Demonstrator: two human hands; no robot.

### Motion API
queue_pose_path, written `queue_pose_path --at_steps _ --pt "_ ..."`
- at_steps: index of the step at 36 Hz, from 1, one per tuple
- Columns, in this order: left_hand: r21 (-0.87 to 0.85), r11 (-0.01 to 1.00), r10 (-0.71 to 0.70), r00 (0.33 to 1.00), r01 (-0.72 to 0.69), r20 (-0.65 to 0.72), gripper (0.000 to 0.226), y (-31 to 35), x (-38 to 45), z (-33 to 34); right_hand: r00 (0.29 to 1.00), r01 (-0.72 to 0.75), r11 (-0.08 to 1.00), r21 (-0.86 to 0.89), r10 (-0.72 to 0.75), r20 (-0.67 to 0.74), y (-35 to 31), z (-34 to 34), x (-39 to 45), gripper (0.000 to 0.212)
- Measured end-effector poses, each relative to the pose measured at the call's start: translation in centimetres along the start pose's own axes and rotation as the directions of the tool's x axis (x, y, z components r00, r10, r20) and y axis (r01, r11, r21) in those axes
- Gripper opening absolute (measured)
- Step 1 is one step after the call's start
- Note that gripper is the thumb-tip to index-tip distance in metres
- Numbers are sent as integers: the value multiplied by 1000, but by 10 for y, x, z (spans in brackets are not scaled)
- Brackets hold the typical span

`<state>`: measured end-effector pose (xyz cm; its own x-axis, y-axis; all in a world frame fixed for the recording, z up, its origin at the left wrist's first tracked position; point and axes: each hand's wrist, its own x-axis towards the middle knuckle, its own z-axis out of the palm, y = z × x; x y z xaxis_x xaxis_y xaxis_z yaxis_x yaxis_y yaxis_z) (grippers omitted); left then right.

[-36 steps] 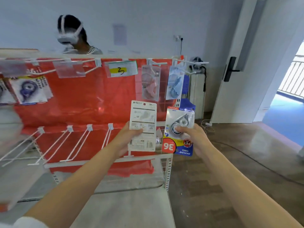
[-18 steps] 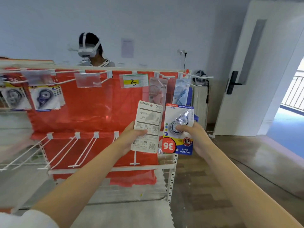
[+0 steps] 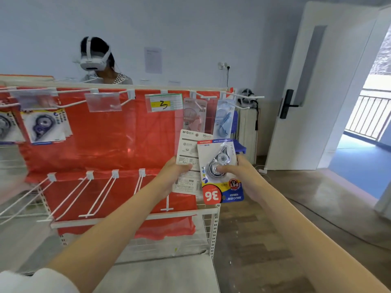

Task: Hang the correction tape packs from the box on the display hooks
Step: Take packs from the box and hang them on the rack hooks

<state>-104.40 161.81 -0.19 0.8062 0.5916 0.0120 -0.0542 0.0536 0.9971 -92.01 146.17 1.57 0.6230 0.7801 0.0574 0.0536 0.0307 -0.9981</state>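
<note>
My left hand (image 3: 169, 176) grips a white correction tape pack (image 3: 187, 153) with its printed back toward me. My right hand (image 3: 240, 174) pinches a second pack (image 3: 220, 166), held upside down, with a clear blister and a red "36" corner; it overlaps the white pack's right edge. Both packs are held in front of the red display rack (image 3: 105, 140), below two packs (image 3: 193, 117) (image 3: 225, 117) that hang on the top right hooks. Empty white hooks (image 3: 101, 193) jut from the lower rail. The box is out of view.
More tape packs (image 3: 45, 127) hang at the rack's top left. A yellow price label marked 3 (image 3: 164, 103) sits on the top rail. A person wearing a headset (image 3: 95, 60) stands behind the rack. An open white door (image 3: 313, 85) is at the right.
The view has shifted, so the rack sits further right and lower in frame. My right hand has brought its pack leftwards until it overlaps the white pack. Both grips are unchanged.
</note>
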Motion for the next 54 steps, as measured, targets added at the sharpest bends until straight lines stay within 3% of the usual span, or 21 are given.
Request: queue_pose_path --at_steps 2,7,10,14,17,20,24,27,30,32,35,39,42,48,54 --pt "-19 1000 3 1000 -3 -13 20 1 0 0 999 -25 999 -43 26 30 2 1 1 49" --pt "-56 998 -12 999 10 -35 23 8 -1 -6 976 2 944 -329 70 208 -1 4 -3 42" --pt "110 994 3 1000 -6 27 26 8 -6 -14 961 49 861 -506 97 258 -6 6 -3 44" --pt "251 966 46 997 -60 63 29 2 -11 -19 973 125 716 -686 47 227 -7 9 4 42" --pt "203 978 51 999 -51 8 22 -1 -13 -21 990 119 713 -692 -35 134 -3 10 7 53" --pt "58 997 55 994 -49 -99 23 -5 -13 -21 991 108 765 -635 -136 4 5 11 11 68" --pt "-146 988 2 963 -43 -271 19 -6 -10 -20 989 47 912 -407 -99 -109 9 14 8 42" --pt "-335 941 -87 937 -34 -338 23 -3 -9 -20 999 -37 945 -324 27 -36 11 16 2 41" --pt "-414 909 -132 918 -38 -374 23 -1 -8 -19 986 -97 941 -323 135 99 20 18 -2 37" --pt "-363 931 -107 919 -42 -379 25 -4 -7 -18 971 -99 940 -327 163 176 24 22 -5 39" --pt "-173 983 4 937 -69 -349 24 -9 -11 -14 976 -103 956 -276 151 159 23 29 -6 52" --pt "59 994 103 981 -94 -163 34 -12 -23 -13 994 -67 995 -71 73 77 16 33 -3 38" --pt "193 980 61 998 -55 -28 32 -16 -28 -14 1000 -1 1000 5 1 -8 16 29 1 36" --pt "94 994 -44 995 53 -93 19 -17 -26 -24 988 100 990 97 -87 -124 14 24 6 21" --pt "33 999 -32 981 39 -192 34 -17 -21 -36 983 56 983 175 -23 -184 11 14 6 13"
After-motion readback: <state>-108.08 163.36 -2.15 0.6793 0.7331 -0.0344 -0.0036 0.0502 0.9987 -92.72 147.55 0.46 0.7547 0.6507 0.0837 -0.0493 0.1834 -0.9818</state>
